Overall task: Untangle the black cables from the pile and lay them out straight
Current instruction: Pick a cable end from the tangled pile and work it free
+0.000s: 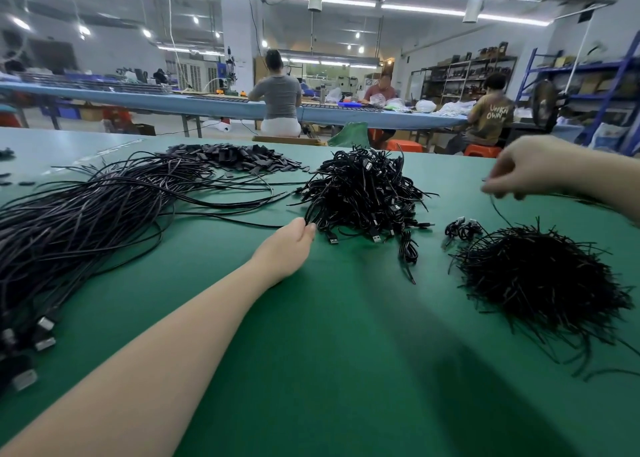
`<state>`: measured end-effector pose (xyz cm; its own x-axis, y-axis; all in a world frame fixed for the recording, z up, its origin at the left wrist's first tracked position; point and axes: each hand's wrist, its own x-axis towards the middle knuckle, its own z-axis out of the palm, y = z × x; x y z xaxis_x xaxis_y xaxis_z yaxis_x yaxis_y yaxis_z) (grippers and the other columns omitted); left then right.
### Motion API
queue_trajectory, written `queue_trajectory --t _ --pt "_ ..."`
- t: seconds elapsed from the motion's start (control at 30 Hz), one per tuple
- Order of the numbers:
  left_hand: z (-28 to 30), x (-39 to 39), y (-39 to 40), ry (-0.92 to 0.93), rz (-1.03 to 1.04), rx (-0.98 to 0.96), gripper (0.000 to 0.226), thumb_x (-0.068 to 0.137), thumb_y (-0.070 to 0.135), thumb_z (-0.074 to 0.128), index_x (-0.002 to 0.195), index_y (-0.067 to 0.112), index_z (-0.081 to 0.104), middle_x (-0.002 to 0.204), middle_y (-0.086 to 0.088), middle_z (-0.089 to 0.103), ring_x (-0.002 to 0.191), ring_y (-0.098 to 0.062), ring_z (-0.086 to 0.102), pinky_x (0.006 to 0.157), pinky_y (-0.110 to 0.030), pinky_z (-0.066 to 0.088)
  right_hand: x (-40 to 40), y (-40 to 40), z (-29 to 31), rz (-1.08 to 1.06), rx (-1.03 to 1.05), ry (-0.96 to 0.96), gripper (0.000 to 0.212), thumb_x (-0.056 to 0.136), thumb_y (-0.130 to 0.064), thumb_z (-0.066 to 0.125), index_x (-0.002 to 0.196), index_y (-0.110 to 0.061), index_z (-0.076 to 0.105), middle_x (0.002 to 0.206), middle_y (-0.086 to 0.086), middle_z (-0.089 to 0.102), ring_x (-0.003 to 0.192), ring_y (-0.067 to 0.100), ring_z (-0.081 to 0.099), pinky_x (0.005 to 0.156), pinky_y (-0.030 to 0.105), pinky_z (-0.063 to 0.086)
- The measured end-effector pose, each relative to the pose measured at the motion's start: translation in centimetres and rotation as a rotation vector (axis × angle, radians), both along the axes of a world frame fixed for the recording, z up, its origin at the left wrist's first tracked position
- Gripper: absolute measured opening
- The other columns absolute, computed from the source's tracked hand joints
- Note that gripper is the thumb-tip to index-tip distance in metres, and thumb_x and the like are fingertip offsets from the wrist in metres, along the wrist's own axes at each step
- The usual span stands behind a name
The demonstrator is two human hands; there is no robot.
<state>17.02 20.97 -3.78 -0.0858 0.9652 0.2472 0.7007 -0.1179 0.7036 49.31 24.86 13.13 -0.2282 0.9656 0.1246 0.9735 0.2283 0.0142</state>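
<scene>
On the green surface (346, 352), the tangled pile of black cables (363, 193) sits mid-surface toward the far edge, straightened cables (86, 214) fanning along the left edge. The left hand (291, 245) reaches forward, its grip pinching strands at the pile's near-left edge. The right hand (526, 167), raised, pinches one thin cable (498, 210).

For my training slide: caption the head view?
Left hand pinches a cable from the tangled pile while right hand pinches a thin black strand.
</scene>
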Motion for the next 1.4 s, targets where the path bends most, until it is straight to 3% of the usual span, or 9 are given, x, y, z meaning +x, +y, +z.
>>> queue_trajectory --t 0.13,0.2,0.3,0.4,0.53,0.97,1.2,1.3,1.4 --pt "0.1 -0.4 0.3 -0.038 -0.022 -0.037 0.045 0.101 0.042 0.032 0.098 -0.002 0.043 0.085 -0.009 0.048 0.073 -0.019 0.042 0.071 -0.036 0.037 -6.5 -2.5 -3.0 0.253 0.077 0.888 0.009 0.093 -0.025 0.059 0.088 -0.018 0.058 0.078 -0.001 0.072 0.062 0.011 0.070 0.056 0.028 0.057" --pt "0.1 -0.5 0.3 -0.012 -0.020 -0.036 0.044 0.101 0.041 0.033 0.096 -0.002 0.043 0.084 -0.010 0.050 0.073 -0.020 0.043 0.072 -0.040 0.041 -10.5 -3.6 -6.1 0.319 0.056 1.009 0.009 0.095 -0.026 0.058 0.091 -0.018 0.058 0.081 0.000 0.073 0.065 0.009 0.071 0.062 0.031 0.059" --pt "0.1 -0.3 0.4 0.016 -0.015 -0.023 0.038 0.101 0.039 0.035 0.090 0.003 0.042 0.082 -0.011 0.052 0.074 -0.023 0.046 0.076 -0.046 0.044 -14.7 -4.2 -10.6 0.386 0.163 0.912 0.011 0.096 -0.027 0.056 0.092 -0.017 0.060 0.082 -0.002 0.070 0.068 0.008 0.068 0.063 0.025 0.055" --pt "-0.1 0.0 0.2 0.210 0.000 0.015 0.033 0.102 0.041 0.034 0.078 0.018 0.033 0.078 -0.003 0.049 0.078 -0.029 0.047 0.066 -0.040 0.033 -16.7 -4.2 -13.7 0.486 0.263 0.834 0.011 0.096 -0.023 0.056 0.095 -0.012 0.060 0.079 -0.004 0.065 0.070 0.017 0.062 0.069 0.040 0.052" --pt "-0.2 0.1 0.2 0.395 -0.016 0.035 0.027 0.102 0.041 0.032 0.091 0.017 0.033 0.099 -0.014 0.059 0.092 -0.036 0.057 0.070 -0.040 0.040 -17.4 -3.8 -15.4 0.517 0.324 0.876 0.010 0.096 -0.023 0.056 0.095 -0.014 0.061 0.080 -0.004 0.066 0.073 0.015 0.062 0.068 0.044 0.051" --pt "-0.7 0.4 0.5 0.532 0.010 0.100 0.019 0.101 0.035 0.033 0.108 0.018 0.040 0.101 -0.006 0.064 0.080 -0.031 0.060 0.059 -0.034 0.035 -17.1 -4.0 -15.5 0.500 0.286 1.022 0.009 0.094 -0.025 0.058 0.092 -0.019 0.064 0.081 -0.009 0.068 0.077 0.010 0.064 0.073 0.040 0.053" --pt "0.1 1.5 -0.3 0.830 0.155 0.264 0.032 0.101 0.043 0.029 0.105 0.016 0.048 0.092 -0.003 0.068 0.079 -0.030 0.066 0.057 -0.030 0.031 -15.9 -4.0 -12.5 0.509 0.532 0.504 0.016 0.090 -0.034 0.064 0.090 -0.021 0.073 0.091 -0.005 0.066 0.090 0.018 0.058 0.083 0.039 0.040" --pt "1.1 1.8 -1.2 1.081 0.096 0.577 0.021 0.088 0.033 0.064 0.083 0.012 0.061 0.064 -0.001 0.065 0.049 -0.022 0.061 0.051 -0.026 0.030 -14.6 -3.0 -9.6 0.514 0.315 0.335 0.015 0.087 -0.041 0.064 0.083 -0.028 0.068 0.084 -0.014 0.065 0.084 0.009 0.059 0.078 0.032 0.044" --pt "1.5 2.2 -1.8 1.086 -0.021 0.771 0.014 0.076 0.022 0.074 0.073 0.015 0.062 0.056 0.003 0.057 0.042 -0.019 0.055 0.049 -0.025 0.035 -12.4 -1.9 -8.0 0.503 -0.039 0.478 0.018 0.085 -0.042 0.068 0.073 -0.028 0.064 0.059 -0.018 0.060 0.053 -0.008 0.052 0.051 0.009 0.038"
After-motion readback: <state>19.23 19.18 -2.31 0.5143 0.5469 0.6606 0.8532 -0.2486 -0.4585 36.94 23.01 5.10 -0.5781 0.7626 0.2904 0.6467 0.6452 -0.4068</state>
